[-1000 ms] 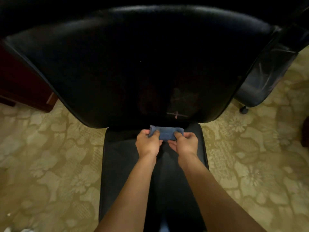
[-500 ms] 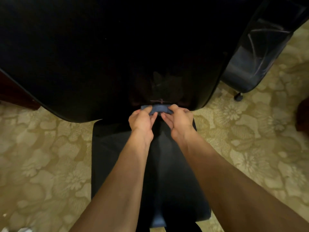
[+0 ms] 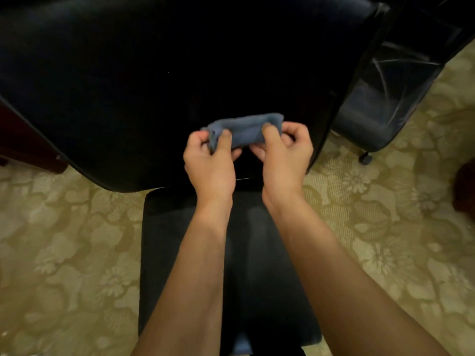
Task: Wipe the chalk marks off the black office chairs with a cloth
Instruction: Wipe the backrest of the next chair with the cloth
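In front of the lower part of a black office chair's backrest (image 3: 154,86), a person holds a small blue-grey cloth (image 3: 244,131) stretched between both hands. The left hand (image 3: 209,160) grips the cloth's left end, with the thumb laid over the front of the fabric and the other fingers curled behind it, so that the end bunches up in the fist. The right hand (image 3: 282,155) grips the right end in the same way, thumb pressed on top and fingers folded underneath. The cloth is folded into a short, thick band and hangs in the air just before the backrest; whether it touches the leather cannot be told. Both bare forearms reach up from the bottom edge over the chair's seat (image 3: 164,253), which lies directly under the hands. The backrest is very dark, and no chalk mark can be made out on it at this moment. To the right stands a second black chair (image 3: 380,111), with pale streaks across its back and one caster (image 3: 365,158) resting on the floor. The floor is covered by a beige carpet (image 3: 64,253) with a flower pattern. At the far left, beside the backrest, a piece of dark reddish wooden furniture (image 3: 23,142) shows partly.
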A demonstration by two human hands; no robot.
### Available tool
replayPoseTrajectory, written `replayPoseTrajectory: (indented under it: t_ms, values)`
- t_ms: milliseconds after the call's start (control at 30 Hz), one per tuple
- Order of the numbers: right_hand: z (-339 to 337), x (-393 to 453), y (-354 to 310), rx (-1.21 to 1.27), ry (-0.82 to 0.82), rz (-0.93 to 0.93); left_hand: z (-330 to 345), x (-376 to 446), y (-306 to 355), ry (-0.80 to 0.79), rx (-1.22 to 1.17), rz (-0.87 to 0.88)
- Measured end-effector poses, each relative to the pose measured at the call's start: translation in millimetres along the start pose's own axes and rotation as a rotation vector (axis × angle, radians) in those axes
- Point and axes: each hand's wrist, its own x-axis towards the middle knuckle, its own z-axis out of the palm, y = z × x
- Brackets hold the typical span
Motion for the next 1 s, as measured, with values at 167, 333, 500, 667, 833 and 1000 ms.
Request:
replayPoseTrajectory:
  t_ms: [167, 333, 500, 667, 833, 1000]
  values:
    - [-42.1, 3.7, 71.0, -0.123, 0.177, 0.311, -12.0, 1.7, -58.3, 0.076, 0.183, -0.242]
    - [-68.2, 19.2, 87.8, -0.127, 0.278, 0.495, -1.0, -4.9, -92.8, 0.139, 0.073, -0.573]
    - [-54.6, 31.4, 37.3, -0.077, 0.231, 0.422, 21.5, -1.5, -63.5, 0.160, -0.012, -0.481]
    - [-11.7, 9.4, -17.4, -0.029, 0.100, 0.215, 38.1, -0.2, 2.1, 0.311, -0.099, -0.220]
    - [25.6, -3.2, -72.9, 0.068, -0.068, 0.002, 42.4, -4.1, 77.5, 0.217, -0.181, 0.116]
    - [9.0, -3.0, -48.6, -0.050, -0.054, 0.003, 27.9, -7.3, 46.2, 0.155, -0.014, 0.132]
